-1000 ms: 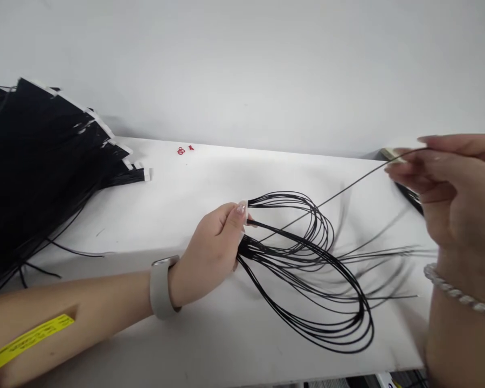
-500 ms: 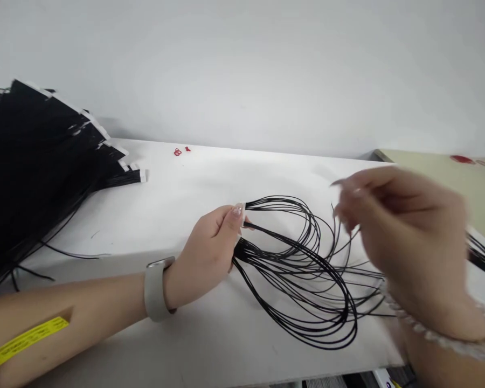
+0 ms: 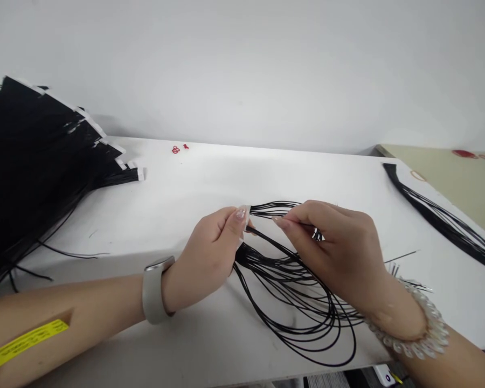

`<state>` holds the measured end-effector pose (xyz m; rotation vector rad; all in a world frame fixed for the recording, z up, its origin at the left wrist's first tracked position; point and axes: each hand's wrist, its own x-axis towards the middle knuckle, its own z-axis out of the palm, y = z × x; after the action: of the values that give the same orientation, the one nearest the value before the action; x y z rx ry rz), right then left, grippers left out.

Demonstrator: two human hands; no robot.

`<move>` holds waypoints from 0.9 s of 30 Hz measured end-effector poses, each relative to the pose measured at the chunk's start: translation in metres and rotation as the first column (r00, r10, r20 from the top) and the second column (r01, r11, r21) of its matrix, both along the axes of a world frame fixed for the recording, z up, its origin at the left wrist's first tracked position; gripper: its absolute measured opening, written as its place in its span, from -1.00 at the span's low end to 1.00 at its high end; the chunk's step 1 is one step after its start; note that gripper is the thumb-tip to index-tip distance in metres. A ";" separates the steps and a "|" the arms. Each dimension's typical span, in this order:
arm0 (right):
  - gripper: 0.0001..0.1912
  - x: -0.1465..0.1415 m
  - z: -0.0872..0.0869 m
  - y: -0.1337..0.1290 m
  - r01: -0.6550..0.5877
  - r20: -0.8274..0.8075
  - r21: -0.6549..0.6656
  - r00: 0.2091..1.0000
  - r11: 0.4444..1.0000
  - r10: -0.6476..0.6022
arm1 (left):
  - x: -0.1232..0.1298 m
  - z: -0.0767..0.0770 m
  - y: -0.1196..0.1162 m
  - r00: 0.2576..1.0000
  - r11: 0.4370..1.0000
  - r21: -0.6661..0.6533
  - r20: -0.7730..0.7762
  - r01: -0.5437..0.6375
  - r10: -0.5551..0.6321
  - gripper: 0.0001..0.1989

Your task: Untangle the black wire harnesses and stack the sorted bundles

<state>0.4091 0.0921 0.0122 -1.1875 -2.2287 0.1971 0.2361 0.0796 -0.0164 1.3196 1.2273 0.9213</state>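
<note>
My left hand [image 3: 212, 240] is closed on a white connector [image 3: 247, 215], with the thumb pressed on its near face. Thin black wires [image 3: 253, 258] run rightward from it and curl into loose loops over the white table. A second white edge shows below the thumb, mostly hidden by the fingers. Just right of the connector, my right hand [image 3: 335, 248] pinches a black wire between thumb and forefinger. Other wires pass behind and under that hand. Several bare wire ends [image 3: 394, 268] stick out beyond the right wrist.
A large pile of black wire bundles [image 3: 36, 145] with white connectors fills the left side. Small red rings [image 3: 175, 150] lie near the wall. Another black wire bundle [image 3: 432, 215] lies at the right, beside a beige surface [image 3: 448, 167] bearing a red item [image 3: 464, 154].
My right hand has come left and down, from raised and blurred to pinching near the connector. The wire loops have shifted. My left hand has barely moved and keeps its grip.
</note>
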 end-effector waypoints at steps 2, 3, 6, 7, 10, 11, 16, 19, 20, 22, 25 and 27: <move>-0.92 0.000 0.000 0.000 -0.007 0.001 0.000 1.000 1.000 0.007 | 0.000 0.000 0.000 1.000 1.000 0.005 -0.009 0.006 -0.006 -0.67; -0.91 0.000 0.000 0.000 -0.020 -0.002 -0.010 1.000 1.000 0.020 | 0.000 0.001 0.000 1.000 1.000 0.014 -0.018 0.011 -0.010 -0.67; -0.90 0.000 0.000 0.002 -0.078 -0.008 -0.067 0.997 0.995 0.078 | 0.000 0.002 -0.001 0.998 0.999 0.043 -0.047 0.030 -0.028 -0.66; -0.90 0.000 -0.001 0.002 -0.090 -0.006 -0.077 0.996 0.993 0.089 | 0.000 0.002 -0.001 0.998 0.998 0.049 -0.056 0.038 -0.035 -0.66; -0.94 -0.002 -0.002 0.002 -0.099 0.029 -0.070 0.994 0.993 0.102 | -0.001 0.003 -0.002 0.991 0.993 0.085 -0.107 0.084 -0.075 -0.65; -0.94 -0.003 -0.003 0.001 -0.104 0.050 -0.068 0.993 0.992 0.107 | -0.001 0.004 -0.003 0.987 0.989 0.103 -0.131 0.105 -0.091 -0.65; -0.87 -0.008 -0.008 -0.002 -0.124 0.101 -0.031 0.987 0.992 0.126 | 0.000 0.007 -0.005 0.976 0.975 0.158 -0.179 0.157 -0.128 -0.65; -0.88 -0.004 -0.009 0.003 -0.117 0.121 -0.012 0.986 0.993 0.118 | 0.000 0.006 -0.004 0.983 0.985 0.110 -0.140 0.136 -0.120 -0.64; -0.91 -0.001 -0.008 0.005 -0.108 0.142 0.006 0.984 0.994 0.106 | 0.000 0.005 -0.003 0.988 0.990 0.074 -0.110 0.118 -0.109 -0.65; -0.78 0.006 -0.003 0.012 -0.061 0.161 0.074 0.986 0.995 0.048 | 0.000 0.002 0.000 0.998 0.998 -0.014 -0.027 0.064 -0.064 -0.66; -0.50 0.019 0.012 0.018 0.074 0.060 0.156 0.995 0.985 -0.084 | -0.001 -0.004 0.005 0.992 0.993 -0.097 0.094 -0.071 0.080 -0.67; -0.60 0.030 0.021 0.019 0.083 0.083 0.061 0.993 0.995 -0.088 | -0.002 -0.008 0.007 0.976 0.984 -0.109 0.147 -0.143 0.158 -0.66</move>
<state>0.4391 0.1111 0.0329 -1.2795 -2.2353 0.0477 0.2344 0.0867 -0.0243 1.0677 1.2471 1.0381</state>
